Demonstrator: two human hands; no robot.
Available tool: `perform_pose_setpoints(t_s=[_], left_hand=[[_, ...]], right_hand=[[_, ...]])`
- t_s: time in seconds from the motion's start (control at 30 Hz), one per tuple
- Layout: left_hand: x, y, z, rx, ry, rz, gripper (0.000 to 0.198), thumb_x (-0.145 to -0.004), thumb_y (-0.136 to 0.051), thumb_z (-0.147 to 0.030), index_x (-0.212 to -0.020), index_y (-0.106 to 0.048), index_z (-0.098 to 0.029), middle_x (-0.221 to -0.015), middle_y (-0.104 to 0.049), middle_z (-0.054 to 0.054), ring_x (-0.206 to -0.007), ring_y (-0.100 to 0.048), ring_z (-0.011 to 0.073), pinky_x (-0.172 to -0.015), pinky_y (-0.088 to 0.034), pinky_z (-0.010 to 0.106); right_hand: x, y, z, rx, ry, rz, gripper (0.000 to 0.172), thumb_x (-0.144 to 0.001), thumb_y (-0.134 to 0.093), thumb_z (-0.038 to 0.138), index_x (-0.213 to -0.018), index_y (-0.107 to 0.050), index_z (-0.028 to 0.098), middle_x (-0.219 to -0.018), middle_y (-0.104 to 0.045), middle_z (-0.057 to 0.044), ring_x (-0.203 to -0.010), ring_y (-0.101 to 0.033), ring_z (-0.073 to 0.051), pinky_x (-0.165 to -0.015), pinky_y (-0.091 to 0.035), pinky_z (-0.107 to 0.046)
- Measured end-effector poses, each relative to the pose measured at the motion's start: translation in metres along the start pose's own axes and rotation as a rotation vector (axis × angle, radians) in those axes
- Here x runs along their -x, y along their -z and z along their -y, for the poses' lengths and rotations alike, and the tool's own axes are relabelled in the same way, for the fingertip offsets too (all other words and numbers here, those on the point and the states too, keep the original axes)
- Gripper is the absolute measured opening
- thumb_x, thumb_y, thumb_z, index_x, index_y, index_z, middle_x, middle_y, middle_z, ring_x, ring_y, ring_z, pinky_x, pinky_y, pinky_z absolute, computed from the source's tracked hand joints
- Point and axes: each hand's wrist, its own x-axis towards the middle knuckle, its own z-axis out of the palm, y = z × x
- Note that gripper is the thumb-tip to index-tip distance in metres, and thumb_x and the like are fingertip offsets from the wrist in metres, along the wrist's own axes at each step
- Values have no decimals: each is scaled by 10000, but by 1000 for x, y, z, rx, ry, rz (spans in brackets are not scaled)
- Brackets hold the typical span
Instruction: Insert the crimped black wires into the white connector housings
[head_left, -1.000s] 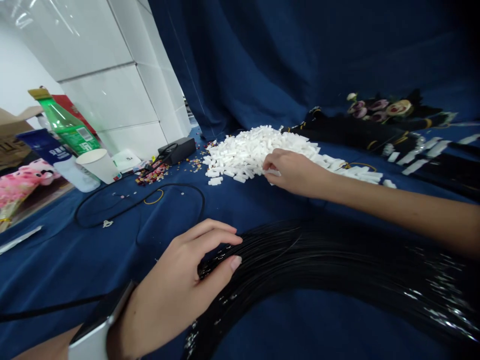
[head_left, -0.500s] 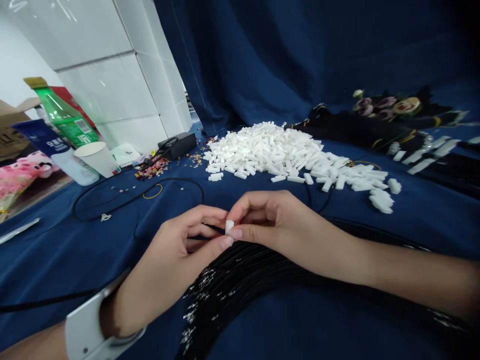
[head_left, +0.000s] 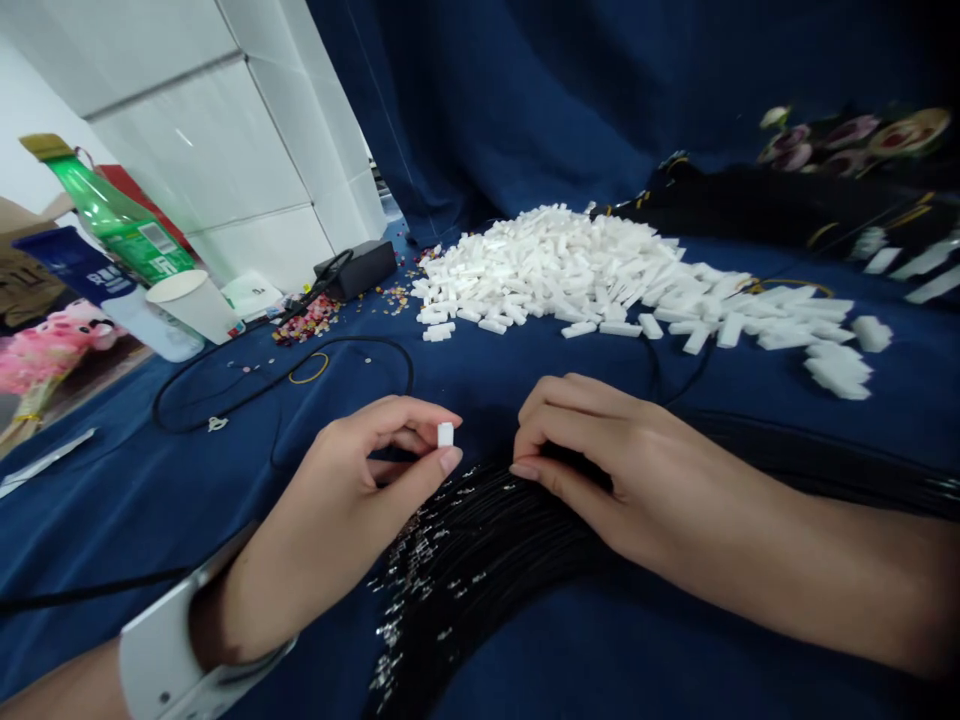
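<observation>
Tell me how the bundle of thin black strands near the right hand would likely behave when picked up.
The bundle would probably flex rather than stay rigid, as it lies in a curve. Its thin strands may fan out or slip apart, since no tie shows around them. The crowded shiny tips could catch on one another.

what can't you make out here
- Head view: whether the right hand holds anything, hidden by its fingers.
- Head view: black strands, partly hidden behind the right forearm.
- Head view: flowers, blurred.
- Head view: fine detail on the white piece in the left hand, too small.
</observation>
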Motion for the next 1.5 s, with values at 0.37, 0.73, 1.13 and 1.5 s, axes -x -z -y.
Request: perform_pose_setpoints(t_s=[0.37,0.73,1.13,1.5], left_hand=[[7,3,-1,1,45,153,133,-923,-675,-210,-967,-791,-257,-919,-827,-45,-797,-755,85,-660,-569,85],[10,-2,-4,82,45,184,196,-886,-728,-183,-938,-813,-351,-820,-810,-120,-759,-758,56,-660,-560,48],[9,1,-2,18,6,68,169,-882,-723,-168,-957,-788,-304,-804,-825,-105,-763,-789,57,-652,-558,26],[10,-8,-6,77,-33,117,229,-815,-746,-88,-852,-797,-308,-749,-807,-137,-694,-768,36,-664,-553,5]], right_hand=[[-4,7,7,-143,-44,-81,181,-930,-595,192,-761,-654,222,-830,-638,51,-701,-582,-21,-587,-440,-147],[7,-3,8,160,158,-183,216,-990,-463,124,-922,-659,187,-945,-653,-5,-765,-618,-61,-628,-510,-175],[9,-4,9,363,251,-215,215,-977,-457,151,-851,-631,165,-842,-627,-29,-723,-560,-124,-632,-461,-303],[13,-5,19,79,116,-245,231,-988,-477,233,-973,-706,207,-910,-682,29,-692,-632,-21,-588,-525,-114]])
